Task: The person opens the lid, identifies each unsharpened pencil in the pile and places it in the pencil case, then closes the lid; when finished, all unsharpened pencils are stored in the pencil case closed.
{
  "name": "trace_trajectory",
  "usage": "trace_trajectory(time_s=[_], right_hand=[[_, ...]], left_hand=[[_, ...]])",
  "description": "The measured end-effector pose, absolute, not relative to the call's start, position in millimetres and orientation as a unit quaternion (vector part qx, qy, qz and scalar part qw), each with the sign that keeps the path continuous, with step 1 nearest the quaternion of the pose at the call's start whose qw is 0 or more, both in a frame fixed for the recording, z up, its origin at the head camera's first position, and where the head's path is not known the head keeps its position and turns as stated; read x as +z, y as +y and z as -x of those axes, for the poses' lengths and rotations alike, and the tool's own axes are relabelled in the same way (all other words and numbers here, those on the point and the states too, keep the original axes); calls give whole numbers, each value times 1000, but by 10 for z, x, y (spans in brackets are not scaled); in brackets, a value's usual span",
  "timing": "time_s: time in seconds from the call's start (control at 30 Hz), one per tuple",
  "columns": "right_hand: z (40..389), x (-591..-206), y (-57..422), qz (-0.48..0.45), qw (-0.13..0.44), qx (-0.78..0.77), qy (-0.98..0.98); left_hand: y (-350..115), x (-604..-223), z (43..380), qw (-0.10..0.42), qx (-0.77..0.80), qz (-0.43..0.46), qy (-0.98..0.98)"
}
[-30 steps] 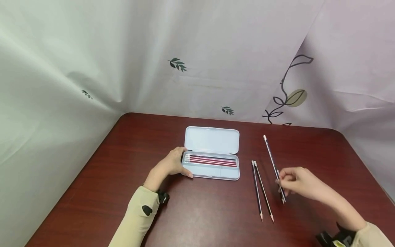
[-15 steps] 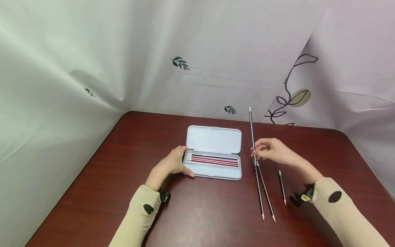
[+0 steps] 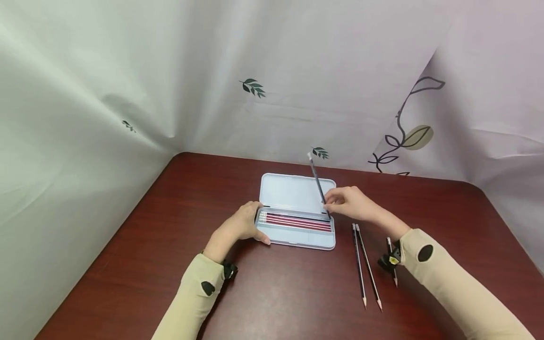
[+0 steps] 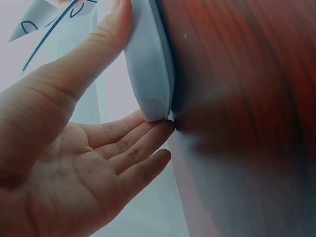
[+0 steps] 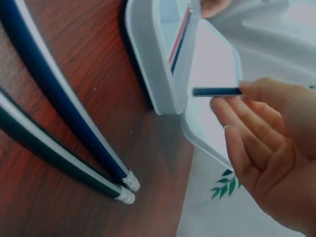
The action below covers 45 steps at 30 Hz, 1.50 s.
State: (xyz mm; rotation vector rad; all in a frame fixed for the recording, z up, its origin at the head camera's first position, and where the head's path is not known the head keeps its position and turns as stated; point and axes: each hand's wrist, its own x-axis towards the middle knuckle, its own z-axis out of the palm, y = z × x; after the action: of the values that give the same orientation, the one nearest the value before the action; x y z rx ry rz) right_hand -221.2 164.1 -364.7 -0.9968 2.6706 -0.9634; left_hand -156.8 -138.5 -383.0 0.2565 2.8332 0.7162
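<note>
An open pencil case [image 3: 284,236] lies on the table, its lid [image 3: 282,191] folded back. Several red pencils [image 3: 297,221] and a dark one lie in its rear compartment, eraser ends to the left. My left hand [image 3: 241,224] holds the case's left end, thumb at the front wall [image 4: 152,74] and fingertips around the end. Over the case's right end, my right hand [image 3: 352,204] pinches a dark pencil [image 3: 317,179] between thumb and fingers. That pencil is tilted, eraser end up; its lower end is near the compartment's right end.
Right of the case, two long dark pencils [image 3: 358,269] [image 3: 369,269] lie side by side, tips toward me. A short dark pencil [image 3: 395,276] lies farther right, partly hidden under my right wrist. A patterned cloth [image 3: 204,85] hangs behind the table [image 3: 272,293].
My right hand has carried the dark pencil leftward from beside the short pencil, past the two long ones, to the case's right end. My left hand stays on the case.
</note>
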Motion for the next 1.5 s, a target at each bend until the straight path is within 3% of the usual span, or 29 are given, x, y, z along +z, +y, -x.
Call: trace_trajectory(time_s=[0.2, 0.73, 0.97, 1.13, 1.27, 1.4, 1.5], right_hand=[[2169, -3671, 1563, 386, 65, -229, 891], [2092, -3693, 1355, 409, 5, -81, 909], [2132, -3574, 1451, 388, 4, -127, 913], [2242, -3488, 1627, 379, -51, -214, 899], [2389, -3495, 1778, 326, -91, -308, 889], [2546, -3532, 1870, 272, -19, -341, 900], [2636, -3579, 1865, 282, 46, -307, 908]], left_hand=[[-1370, -3816, 1562, 103, 242, -88, 961], [-1335, -3729, 1548, 99, 244, -87, 961], [-1402, -3741, 1584, 104, 256, -121, 953], [-1627, -3662, 1694, 115, 306, -119, 937], [-1767, -3645, 1945, 77, 353, -116, 925], [-1734, -3686, 2220, 45, 375, -141, 915], [-1639, -3707, 2351, 36, 375, -148, 914]])
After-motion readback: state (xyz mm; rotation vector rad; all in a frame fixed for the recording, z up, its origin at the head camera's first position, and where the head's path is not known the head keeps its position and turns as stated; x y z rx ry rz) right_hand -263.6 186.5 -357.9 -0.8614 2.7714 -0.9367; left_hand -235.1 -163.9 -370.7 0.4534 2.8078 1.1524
